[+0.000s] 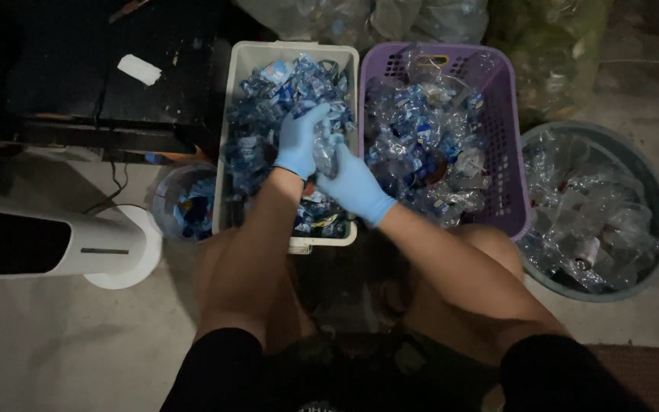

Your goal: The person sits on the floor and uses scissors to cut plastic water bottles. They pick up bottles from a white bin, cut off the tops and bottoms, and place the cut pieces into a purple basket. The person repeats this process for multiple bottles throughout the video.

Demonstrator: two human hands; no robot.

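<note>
Two gloved hands, left hand (297, 141) | right hand (356, 185) | both clamped on clear bottle (325, 149) | seemingly upright over white basket (256, 55)

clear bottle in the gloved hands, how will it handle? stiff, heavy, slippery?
The clear plastic bottle looks thin-walled, so probably light and crushable. The left hand and right hand both hold it; glossy plastic against gloves may slip.
</note>
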